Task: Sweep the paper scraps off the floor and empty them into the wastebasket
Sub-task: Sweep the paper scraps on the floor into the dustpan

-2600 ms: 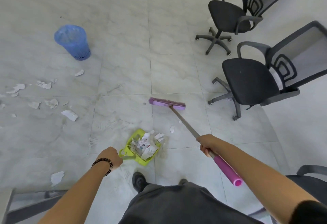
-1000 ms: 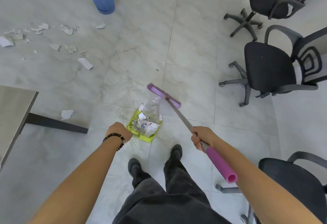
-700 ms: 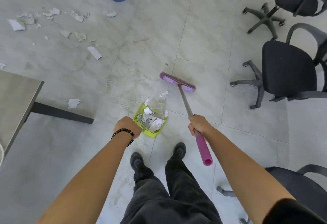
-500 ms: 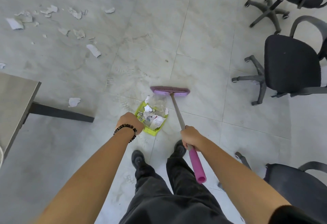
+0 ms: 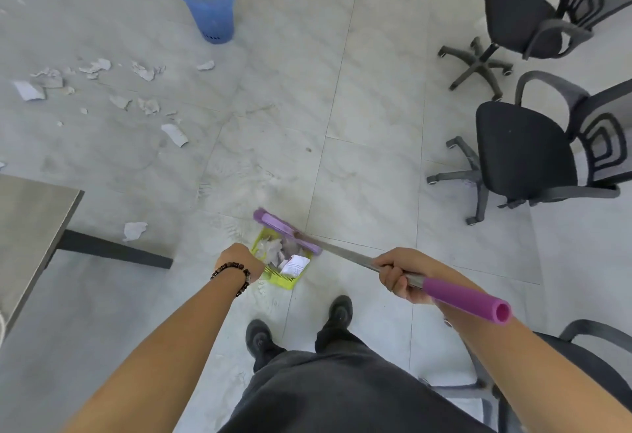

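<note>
Grey slab table (image 5: 30, 224) sitting far left. Torn white scraps (image 5: 175, 134) lying scattered on marbled grey tiles (image 5: 359, 90), upper left, near bin (image 5: 208, 5): blue mesh, tapered, standing upright. Left hand (image 5: 239, 261), beaded bracelet (image 5: 232, 272) on wrist, curling round handle end of pan (image 5: 282, 278), lime slotted plastic, pretty full of crumpled paper. Broom (image 5: 345, 254): flat purple head lying across pan's far lip, metal shaft running diagonally down-right, foam grip end pointing toward camera. Right hand (image 5: 396, 272) wrapping tight round shaft. Black mesh chairs (image 5: 523, 149) sitting on right.
</note>
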Available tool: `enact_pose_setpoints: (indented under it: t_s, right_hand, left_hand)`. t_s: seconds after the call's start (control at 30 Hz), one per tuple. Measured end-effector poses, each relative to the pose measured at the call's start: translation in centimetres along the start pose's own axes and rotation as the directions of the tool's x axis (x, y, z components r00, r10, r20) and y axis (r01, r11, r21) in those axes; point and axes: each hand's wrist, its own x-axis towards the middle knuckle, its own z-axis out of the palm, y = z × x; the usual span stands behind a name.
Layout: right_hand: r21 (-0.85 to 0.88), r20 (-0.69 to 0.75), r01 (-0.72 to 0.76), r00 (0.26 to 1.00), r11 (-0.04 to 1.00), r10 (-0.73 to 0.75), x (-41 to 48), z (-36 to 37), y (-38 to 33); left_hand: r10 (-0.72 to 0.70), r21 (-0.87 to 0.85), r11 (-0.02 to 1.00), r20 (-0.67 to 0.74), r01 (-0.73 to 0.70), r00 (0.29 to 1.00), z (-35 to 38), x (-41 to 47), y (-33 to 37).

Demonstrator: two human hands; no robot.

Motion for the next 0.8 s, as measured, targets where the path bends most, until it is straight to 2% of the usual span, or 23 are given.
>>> enact_pose_setpoints:
  t_s: [0.2, 0.4, 0.5, 0.7, 0.8]
  right_hand:
    - [-0.094, -0.040, 0.125, 0.991, 0.988, -0.129, -0.7, 4.8, -0.4]
    - [-0.148, -0.085, 0.239, 0.964, 0.960, -0.253, 0.9, 10.0, -2.1]
    - [-0.182, -0.085, 0.279, 0.951, 0.943, -0.298, 1.8, 12.1, -3.0]
    - [-0.348, -0.018, 0.316, 0.939, 0.883, -0.344, 3.4, 15.0, -6.3]
    - [-0.357, 0.022, 0.274, 0.958, 0.893, -0.286, 4.2, 15.7, -10.3]
  left_hand:
    - [0.003, -0.032, 0.999, -0.001, -0.003, 1.000, -0.4, -0.6, -2.3]
    - [-0.039, -0.227, 0.973, 0.029, 0.044, 0.999, -3.2, 0.4, -6.5]
    - [-0.043, -0.270, 0.962, 0.012, 0.044, 0.999, -5.1, 1.8, -8.3]
    - [-0.038, -0.236, 0.971, -0.062, 0.023, 0.997, -8.0, 4.6, -9.1]
    - [-0.066, -0.224, 0.974, -0.105, 0.041, 0.992, -9.9, 6.6, -8.3]
